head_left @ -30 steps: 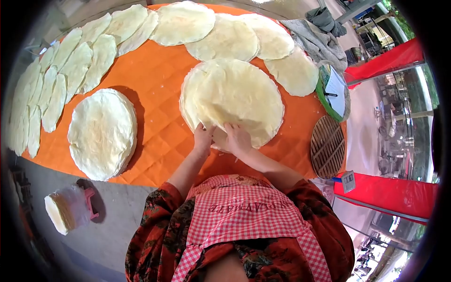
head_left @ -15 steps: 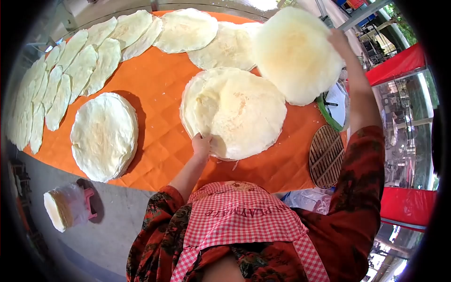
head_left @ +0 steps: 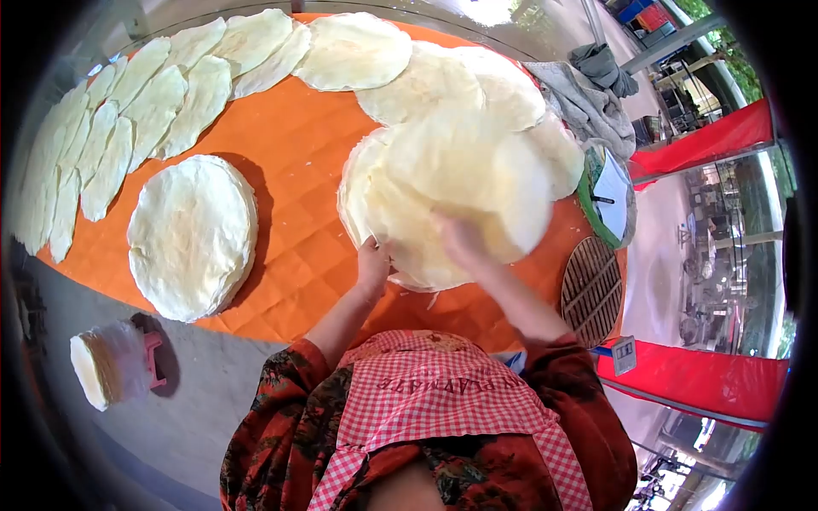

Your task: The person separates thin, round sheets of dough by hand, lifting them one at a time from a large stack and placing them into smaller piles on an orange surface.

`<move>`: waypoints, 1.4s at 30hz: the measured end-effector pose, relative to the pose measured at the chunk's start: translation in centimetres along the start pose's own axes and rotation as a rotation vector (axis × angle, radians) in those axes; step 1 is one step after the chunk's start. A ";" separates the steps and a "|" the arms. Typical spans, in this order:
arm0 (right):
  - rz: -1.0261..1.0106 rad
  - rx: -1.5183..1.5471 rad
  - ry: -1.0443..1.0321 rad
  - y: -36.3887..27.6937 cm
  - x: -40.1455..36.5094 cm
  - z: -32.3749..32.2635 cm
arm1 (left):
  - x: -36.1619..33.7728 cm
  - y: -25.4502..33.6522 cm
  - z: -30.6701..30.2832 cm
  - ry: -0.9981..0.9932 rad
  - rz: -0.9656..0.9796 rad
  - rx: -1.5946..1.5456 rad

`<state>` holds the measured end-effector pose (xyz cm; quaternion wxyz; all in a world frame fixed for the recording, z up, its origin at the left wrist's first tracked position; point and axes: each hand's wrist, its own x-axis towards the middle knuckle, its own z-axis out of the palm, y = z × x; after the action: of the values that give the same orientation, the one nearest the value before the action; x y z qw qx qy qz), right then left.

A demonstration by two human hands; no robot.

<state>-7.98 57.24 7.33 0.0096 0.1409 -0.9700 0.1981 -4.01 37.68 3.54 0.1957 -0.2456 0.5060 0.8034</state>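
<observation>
A stack of thin round flatbreads (head_left: 362,200) lies on the orange cloth in front of me. My left hand (head_left: 373,262) is at its near left edge, fingers pinched on the rim of a flatbread. Over the stack is a single large flatbread (head_left: 486,170), smeared by motion and reaching past the stack's right side. My right hand (head_left: 460,240) is at the near left part of this moving sheet. Blur hides how its fingers are set.
Another tall flatbread stack (head_left: 192,238) stands at left. Overlapping flatbreads (head_left: 354,51) line the table's far edge. On the right are a grey cloth (head_left: 579,102), a green-rimmed item with a pen (head_left: 609,200) and a round slatted board (head_left: 590,291). A bagged stack (head_left: 111,366) sits below left.
The large flatbread has come from the far right to above the stack. My right hand has swung inward and nearer to me, while my left hand stays at the stack's edge.
</observation>
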 end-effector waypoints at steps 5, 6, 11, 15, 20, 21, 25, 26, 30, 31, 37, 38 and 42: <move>-0.029 -0.105 -0.030 -3.8 0.1 -1.9 | -0.3 -0.2 -0.6 -0.015 -0.022 -0.023; -0.032 -0.121 0.007 -4.8 0.4 -3.7 | -0.5 0.2 -0.4 -0.016 -0.026 -0.060; -0.074 -0.191 -0.110 -6.4 -1.8 -0.9 | -0.2 0.4 0.8 -0.050 -0.036 -0.121; -0.107 -0.121 0.097 -7.7 -2.8 1.7 | -0.2 0.4 0.3 -0.095 -0.045 -0.079; 0.179 0.092 -0.051 -3.8 -0.7 0.9 | -1.2 0.6 1.1 -0.150 0.051 -0.155; 0.288 0.141 -0.186 -0.1 1.7 -0.3 | -1.2 0.5 0.7 -0.103 0.159 -0.055; 0.184 0.004 0.006 0.6 8.1 -17.5 | 0.0 0.3 -2.9 0.422 0.650 0.240; 0.075 -0.086 0.090 -0.7 8.3 -20.4 | 0.1 1.0 -3.5 0.375 0.551 0.204; 0.123 -0.193 0.007 -7.2 5.7 -19.0 | 1.8 1.4 -4.6 0.306 0.366 0.251; 0.059 -0.178 0.070 -5.8 4.9 -14.7 | 2.2 1.5 -4.6 0.327 0.387 0.328; -0.043 -0.139 -0.072 -5.8 -0.3 2.7 | 2.9 1.3 -5.5 0.352 0.372 0.511; -0.087 -0.119 -0.014 -5.7 -0.9 3.8 | 2.9 1.4 -5.7 0.348 0.359 0.534; -0.023 -0.143 -0.097 -5.5 -0.1 2.4 | 2.1 3.1 -5.7 0.200 0.254 0.512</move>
<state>-6.24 51.52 7.20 -0.0251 0.1604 -0.9793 0.1210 -6.35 31.38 2.45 0.0983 -0.2008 0.7354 0.6397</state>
